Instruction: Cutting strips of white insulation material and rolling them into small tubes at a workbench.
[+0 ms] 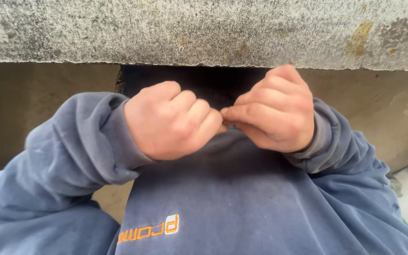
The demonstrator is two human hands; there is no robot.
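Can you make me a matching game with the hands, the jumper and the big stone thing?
Things:
1. left hand
2. right hand
3. sweatshirt
4. stone slab

Descriptions:
A. grey and speckled, across the top
B. blue, with ribbed cuffs
C. a closed fist, on the left of the picture
D. fingers curled, pinching something small and brownish

Pairs: 1-C, 2-D, 3-B, 4-A

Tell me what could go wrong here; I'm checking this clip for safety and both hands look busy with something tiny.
1. The small brownish piece is pinched only between fingertips of the left hand and right hand; it could slip from that grip and drop onto the blue sweatshirt or past it.
2. The rough-edged stone slab sits close above the knuckles, which might scrape it.
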